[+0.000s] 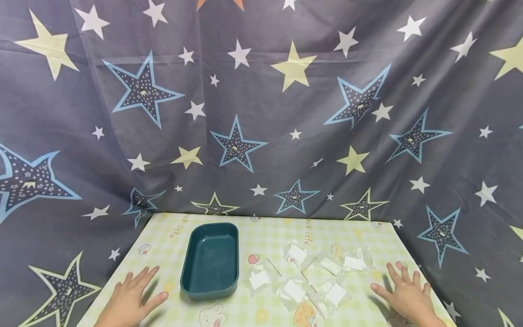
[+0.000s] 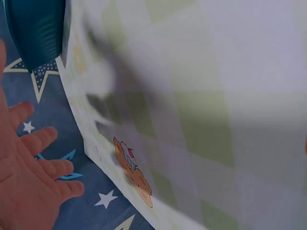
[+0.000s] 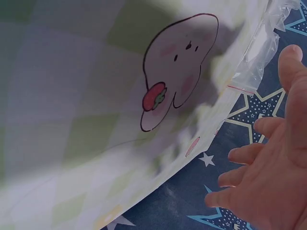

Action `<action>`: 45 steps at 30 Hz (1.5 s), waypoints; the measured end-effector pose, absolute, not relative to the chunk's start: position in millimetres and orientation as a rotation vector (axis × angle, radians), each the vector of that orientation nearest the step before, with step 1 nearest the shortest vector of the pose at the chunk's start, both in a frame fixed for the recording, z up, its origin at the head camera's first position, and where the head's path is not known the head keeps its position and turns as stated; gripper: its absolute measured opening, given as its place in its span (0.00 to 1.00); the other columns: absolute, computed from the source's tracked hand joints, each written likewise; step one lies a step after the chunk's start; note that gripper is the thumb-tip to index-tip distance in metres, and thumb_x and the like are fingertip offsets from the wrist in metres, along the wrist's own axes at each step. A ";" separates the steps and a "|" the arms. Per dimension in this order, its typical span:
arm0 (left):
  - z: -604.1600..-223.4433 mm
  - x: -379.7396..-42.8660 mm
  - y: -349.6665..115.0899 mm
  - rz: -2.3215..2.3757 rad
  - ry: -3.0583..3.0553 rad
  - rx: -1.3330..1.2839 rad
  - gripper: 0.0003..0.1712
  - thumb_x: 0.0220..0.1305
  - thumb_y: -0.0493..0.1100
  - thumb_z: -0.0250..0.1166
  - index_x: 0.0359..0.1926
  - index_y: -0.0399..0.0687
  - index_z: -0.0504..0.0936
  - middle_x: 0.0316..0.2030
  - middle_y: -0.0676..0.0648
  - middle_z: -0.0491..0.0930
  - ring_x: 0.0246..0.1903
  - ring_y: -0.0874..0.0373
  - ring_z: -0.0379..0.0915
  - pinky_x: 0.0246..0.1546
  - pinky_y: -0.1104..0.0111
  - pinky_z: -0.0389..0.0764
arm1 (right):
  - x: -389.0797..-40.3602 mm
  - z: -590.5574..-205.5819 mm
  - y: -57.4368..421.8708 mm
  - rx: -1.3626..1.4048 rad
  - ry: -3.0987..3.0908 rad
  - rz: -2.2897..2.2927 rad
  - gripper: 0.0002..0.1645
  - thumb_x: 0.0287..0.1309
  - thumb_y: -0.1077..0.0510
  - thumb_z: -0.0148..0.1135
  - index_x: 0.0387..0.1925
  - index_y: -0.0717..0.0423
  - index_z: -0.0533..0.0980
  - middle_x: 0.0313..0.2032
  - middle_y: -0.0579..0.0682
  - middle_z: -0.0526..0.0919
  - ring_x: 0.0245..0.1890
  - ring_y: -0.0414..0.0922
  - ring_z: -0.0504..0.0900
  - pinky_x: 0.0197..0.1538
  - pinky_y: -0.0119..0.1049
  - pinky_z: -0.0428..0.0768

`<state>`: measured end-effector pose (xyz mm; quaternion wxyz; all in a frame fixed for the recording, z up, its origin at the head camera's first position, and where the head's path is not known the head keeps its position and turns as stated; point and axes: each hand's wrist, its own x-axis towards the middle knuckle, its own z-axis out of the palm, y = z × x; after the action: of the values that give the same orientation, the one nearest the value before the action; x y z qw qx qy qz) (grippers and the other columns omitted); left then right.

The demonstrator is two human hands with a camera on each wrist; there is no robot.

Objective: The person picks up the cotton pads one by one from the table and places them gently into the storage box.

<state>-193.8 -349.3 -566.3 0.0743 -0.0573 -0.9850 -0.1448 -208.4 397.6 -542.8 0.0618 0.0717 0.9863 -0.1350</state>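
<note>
My left hand (image 1: 130, 297) is spread over the table's left side, fingers apart and holding nothing. Just right of it stands a dark teal rectangular tray (image 1: 210, 259) with nothing inside; its corner shows at the top left of the left wrist view. On the right, my right hand (image 1: 406, 293) hovers with spread fingers, also holding nothing. Between tray and right hand lie several small clear zip bags, each with a white piece inside, such as the nearest bag (image 1: 336, 294) and one farther back (image 1: 354, 262). In the right wrist view a bag (image 3: 252, 72) with a red seal line appears beyond the thumb.
The table (image 1: 171, 254) has a green-and-white checked cover with cartoon prints. A grey star-patterned curtain (image 1: 261, 100) hangs behind it and along both sides. Some bags lie close together, their edges overlapping in the head view.
</note>
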 end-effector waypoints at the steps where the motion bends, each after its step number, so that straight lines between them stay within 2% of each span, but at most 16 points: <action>1: -566.9 -194.1 -349.0 -0.439 -2.971 -0.169 0.48 0.69 0.71 0.67 0.76 0.44 0.72 0.70 0.25 0.74 0.65 0.06 0.61 0.55 0.15 0.64 | -207.9 -543.0 397.1 0.219 2.979 -0.412 0.68 0.65 0.17 0.54 0.82 0.66 0.54 0.79 0.81 0.44 0.73 0.91 0.36 0.69 0.89 0.38; 4: -569.3 -195.1 -344.8 -0.485 -3.000 -0.171 0.50 0.68 0.72 0.67 0.76 0.40 0.73 0.69 0.27 0.76 0.64 0.13 0.69 0.58 0.22 0.70 | -207.1 -544.0 396.1 0.223 2.969 -0.414 0.69 0.65 0.16 0.54 0.81 0.67 0.55 0.79 0.81 0.44 0.73 0.91 0.37 0.69 0.89 0.40; 7: -567.8 -196.0 -333.1 -0.591 -3.005 -0.177 0.52 0.70 0.71 0.66 0.77 0.37 0.71 0.70 0.28 0.76 0.65 0.22 0.75 0.61 0.30 0.76 | -208.3 -544.7 394.8 0.221 2.968 -0.392 0.68 0.64 0.17 0.55 0.80 0.69 0.58 0.77 0.82 0.50 0.73 0.90 0.44 0.69 0.88 0.47; 10: -561.8 -197.4 -315.6 -0.770 -3.000 -0.131 0.52 0.74 0.71 0.62 0.81 0.40 0.65 0.74 0.29 0.72 0.69 0.27 0.73 0.65 0.35 0.77 | -211.4 -545.9 392.8 0.174 2.998 -0.376 0.65 0.65 0.20 0.59 0.77 0.71 0.64 0.73 0.82 0.63 0.70 0.86 0.61 0.66 0.84 0.63; 13: -553.0 -200.7 -296.3 -0.936 -2.980 -0.055 0.51 0.77 0.72 0.58 0.85 0.45 0.58 0.75 0.30 0.71 0.70 0.26 0.72 0.64 0.35 0.78 | -215.3 -546.7 389.2 0.123 3.024 -0.423 0.59 0.66 0.25 0.64 0.73 0.72 0.68 0.65 0.79 0.76 0.61 0.78 0.78 0.58 0.75 0.77; 16: -547.9 -205.1 -280.2 -1.059 -2.905 0.003 0.48 0.79 0.69 0.56 0.86 0.47 0.56 0.73 0.29 0.73 0.68 0.26 0.74 0.62 0.38 0.82 | -217.6 -547.1 382.5 0.085 3.026 -0.535 0.54 0.67 0.30 0.66 0.72 0.71 0.70 0.63 0.76 0.80 0.57 0.73 0.84 0.54 0.69 0.82; 19: -545.9 -207.3 -267.9 -1.113 -2.851 0.052 0.47 0.80 0.67 0.56 0.85 0.45 0.58 0.72 0.29 0.75 0.67 0.26 0.76 0.60 0.40 0.84 | -219.8 -547.8 372.5 0.046 3.032 -0.646 0.48 0.69 0.35 0.68 0.72 0.68 0.72 0.65 0.74 0.80 0.59 0.71 0.84 0.56 0.69 0.82; 25: -546.7 -202.6 -252.8 -1.161 -2.823 0.209 0.49 0.78 0.68 0.59 0.84 0.43 0.59 0.73 0.28 0.72 0.70 0.26 0.72 0.65 0.38 0.79 | -234.4 -546.1 357.5 -0.004 3.129 -0.700 0.37 0.69 0.46 0.71 0.70 0.65 0.76 0.62 0.73 0.83 0.55 0.70 0.86 0.56 0.69 0.83; 28: -552.2 -198.1 -246.1 -1.187 -2.785 0.273 0.48 0.76 0.67 0.62 0.82 0.44 0.63 0.72 0.27 0.74 0.69 0.26 0.73 0.62 0.41 0.83 | -241.8 -545.1 359.9 0.058 3.158 -0.711 0.34 0.71 0.49 0.69 0.69 0.65 0.76 0.61 0.74 0.82 0.56 0.72 0.85 0.55 0.69 0.83; 34: -569.3 -186.7 -241.7 -1.143 -2.772 0.271 0.42 0.77 0.64 0.63 0.78 0.41 0.71 0.66 0.26 0.79 0.60 0.28 0.82 0.55 0.44 0.87 | -256.1 -550.2 374.9 0.118 3.128 -0.814 0.31 0.72 0.53 0.66 0.68 0.68 0.76 0.60 0.76 0.81 0.56 0.73 0.84 0.54 0.68 0.84; 36: -573.1 -184.6 -242.5 -1.156 -2.775 0.267 0.42 0.76 0.64 0.64 0.78 0.42 0.71 0.67 0.26 0.78 0.59 0.30 0.84 0.54 0.46 0.88 | -259.9 -553.7 380.5 0.108 3.109 -0.838 0.30 0.73 0.53 0.65 0.68 0.67 0.76 0.60 0.76 0.82 0.58 0.75 0.83 0.61 0.73 0.77; 38: -575.1 -183.5 -243.5 -1.209 -2.778 0.265 0.45 0.75 0.66 0.65 0.80 0.44 0.69 0.68 0.25 0.76 0.60 0.31 0.84 0.54 0.49 0.88 | -262.8 -555.8 385.3 0.097 3.090 -0.863 0.30 0.73 0.53 0.65 0.68 0.66 0.77 0.60 0.75 0.82 0.59 0.76 0.82 0.67 0.82 0.64; 41: -578.2 -183.6 -245.0 -1.305 -2.772 0.250 0.49 0.73 0.67 0.66 0.82 0.46 0.64 0.71 0.25 0.73 0.63 0.31 0.82 0.59 0.49 0.86 | -269.0 -556.2 390.6 0.058 3.087 -0.879 0.28 0.72 0.55 0.64 0.67 0.64 0.78 0.59 0.75 0.83 0.58 0.77 0.81 0.63 0.92 0.47; 43: -580.6 -183.3 -246.0 -1.354 -2.749 0.237 0.50 0.72 0.66 0.68 0.83 0.46 0.63 0.72 0.25 0.72 0.64 0.31 0.80 0.63 0.48 0.84 | -272.9 -555.7 392.2 0.021 3.081 -0.883 0.27 0.71 0.55 0.65 0.66 0.63 0.79 0.59 0.76 0.83 0.57 0.77 0.82 0.60 0.94 0.44; 45: -582.5 -181.9 -246.7 -1.373 -2.728 0.244 0.50 0.72 0.66 0.69 0.83 0.46 0.63 0.72 0.26 0.72 0.65 0.31 0.80 0.65 0.48 0.82 | -277.1 -555.4 391.5 -0.010 3.076 -0.878 0.26 0.71 0.56 0.65 0.65 0.63 0.80 0.59 0.74 0.84 0.55 0.74 0.84 0.62 0.91 0.49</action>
<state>-181.9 -246.7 -582.5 0.0390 0.0797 -0.8897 -0.4479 -277.1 391.5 -555.4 -0.0287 -0.0030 0.9612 -0.2743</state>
